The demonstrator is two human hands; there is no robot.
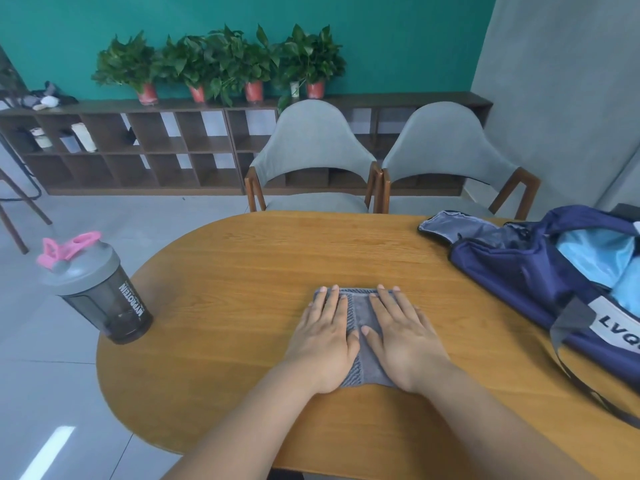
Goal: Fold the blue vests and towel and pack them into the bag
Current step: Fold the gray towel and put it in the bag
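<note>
Far left first: a smoky dark shaker bottle [100, 292] with a grey lid and a pink flip cap stood right at the left edge of the wooden desk [242, 258], with MYPROTEIN printed down its side. Well apart from it, around the middle of the desk and a bit toward the near edge, was the towel [362, 308]. It was grey and folded into a small rectangle, with a ribbed stripe running along it.

Both hands were on top of it. The left hand [323, 336] lay flat on the towel's left half, fingers straight and pointing at the far edge, not gripping anything, just pressing. The right hand [403, 336] was the same on the right half: palm down, fingers stretched out, thumb close to the left thumb beside the stripe. Only a strip of towel showed between them, plus bits at its far and near ends.

Just past the far edge stood two grey chairs [311, 143], side by side.

Over at the right edge of the desk sat the navy bag [519, 271], unzipped, with its flap thrown open toward the far edge. It had a white label reading LVQ on its side, and a grey strap trailed toward the near edge. Light blue fabric [595, 258] showed inside the open top, but I couldn't tell exactly what it was.
</note>
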